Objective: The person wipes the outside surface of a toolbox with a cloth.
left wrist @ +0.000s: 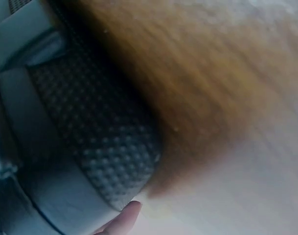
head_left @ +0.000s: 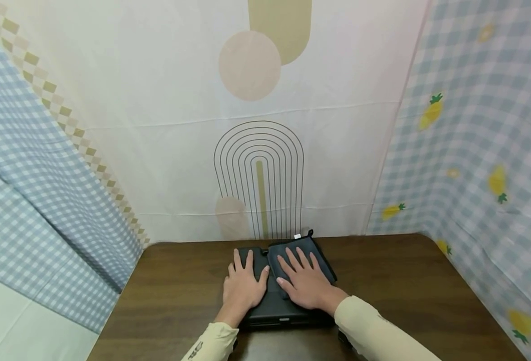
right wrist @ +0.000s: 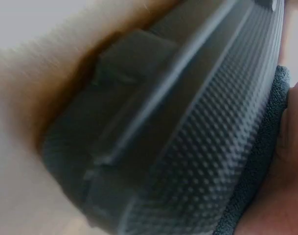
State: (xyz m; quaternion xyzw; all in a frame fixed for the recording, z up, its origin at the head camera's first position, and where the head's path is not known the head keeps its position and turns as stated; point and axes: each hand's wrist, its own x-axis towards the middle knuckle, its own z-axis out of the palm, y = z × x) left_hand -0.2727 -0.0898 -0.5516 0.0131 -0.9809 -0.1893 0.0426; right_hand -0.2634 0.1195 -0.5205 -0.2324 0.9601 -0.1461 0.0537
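A dark, flat case [head_left: 276, 307] with a textured side lies on the brown table. On its right part, a dark blue-grey cloth or pouch [head_left: 317, 250] with a small loop and white tag sits at a slant. My left hand [head_left: 244, 286] rests with fingers spread on the left part of the case. Flat on the cloth, fingers also spread, lies my right hand [head_left: 308, 286]. The left wrist view shows the case's dimpled side [left wrist: 109, 147] and a fingertip at its edge. In the right wrist view, the case's side [right wrist: 202, 147] fills the middle, beside the cloth's edge [right wrist: 259, 161].
The brown wooden table [head_left: 405, 291] extends to both sides of the case. A pale patterned curtain [head_left: 171, 165] hangs behind the table's back edge, with blue checked cloth [head_left: 464, 150] at the right and more at the left.
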